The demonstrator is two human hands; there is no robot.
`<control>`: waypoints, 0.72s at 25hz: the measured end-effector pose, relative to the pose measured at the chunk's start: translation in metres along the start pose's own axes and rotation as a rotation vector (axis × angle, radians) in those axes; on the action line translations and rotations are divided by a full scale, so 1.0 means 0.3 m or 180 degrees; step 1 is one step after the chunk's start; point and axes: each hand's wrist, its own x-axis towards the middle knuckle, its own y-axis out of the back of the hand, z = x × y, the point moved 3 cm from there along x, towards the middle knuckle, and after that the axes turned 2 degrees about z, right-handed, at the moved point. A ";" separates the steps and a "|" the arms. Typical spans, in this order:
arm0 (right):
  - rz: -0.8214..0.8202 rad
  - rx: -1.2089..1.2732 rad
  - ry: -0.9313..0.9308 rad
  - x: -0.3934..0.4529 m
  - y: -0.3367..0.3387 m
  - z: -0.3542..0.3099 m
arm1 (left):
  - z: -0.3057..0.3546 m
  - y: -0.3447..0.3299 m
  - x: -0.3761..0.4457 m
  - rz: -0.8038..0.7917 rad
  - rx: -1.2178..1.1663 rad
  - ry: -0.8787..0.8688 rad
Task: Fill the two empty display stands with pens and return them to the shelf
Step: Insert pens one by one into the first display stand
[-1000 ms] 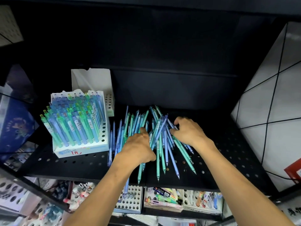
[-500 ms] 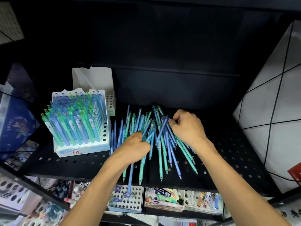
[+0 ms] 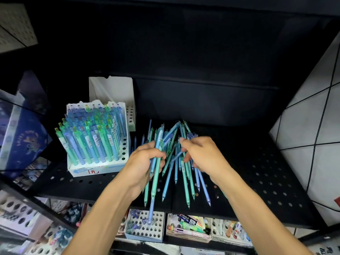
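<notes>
A heap of loose blue and green pens [image 3: 184, 173] lies on the black perforated shelf [image 3: 266, 181]. My left hand [image 3: 145, 162] grips a bundle of those pens, tips pointing down past the shelf's front edge. My right hand [image 3: 200, 155] has its fingers curled round more pens at the heap's right side. A white display stand [image 3: 121, 155] full of blue and green pens stands at the left of the shelf. Behind it a second white stand [image 3: 114, 91] stands with only empty holes in view.
Below the shelf's front edge sit a holed white stand [image 3: 147, 227] with little in it and trays of mixed markers [image 3: 189, 227]. A blue box [image 3: 22, 137] leans at the far left. White tiled wall [image 3: 312, 116] borders the right side.
Both hands have closed round pens and lifted them off the heap; the left bundle now hangs lower over the shelf's front edge. The camera view has shifted slightly.
</notes>
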 end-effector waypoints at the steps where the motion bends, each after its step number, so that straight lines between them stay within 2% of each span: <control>1: -0.0078 0.0285 -0.0228 0.004 -0.010 -0.010 | 0.007 -0.005 -0.011 -0.0156 -0.0101 -0.0011; 3: -0.0256 0.0848 -0.0564 0.014 -0.030 -0.038 | 0.019 -0.026 -0.037 -0.0538 -0.0182 -0.0093; 6: -0.0261 0.1510 -0.0601 0.025 -0.059 -0.079 | 0.027 -0.059 -0.067 -0.0793 -0.0058 -0.0149; 10: 0.0163 0.2120 -0.0587 0.051 -0.029 -0.118 | 0.011 -0.058 -0.067 -0.0940 -0.0007 0.0001; 13: 0.0854 0.2489 -0.0547 0.102 0.092 -0.127 | 0.002 -0.037 -0.060 -0.0864 -0.0040 0.0099; 15: 0.1121 0.2405 -0.0388 0.114 0.183 -0.127 | -0.001 -0.031 -0.052 -0.0777 -0.0244 0.0153; 16: 0.1010 0.2140 -0.0259 0.106 0.216 -0.129 | -0.002 -0.033 -0.043 -0.0698 -0.0426 0.0189; 18: 0.0249 0.1221 0.0000 0.064 0.222 -0.130 | 0.006 -0.053 -0.016 -0.0514 -0.0922 0.0301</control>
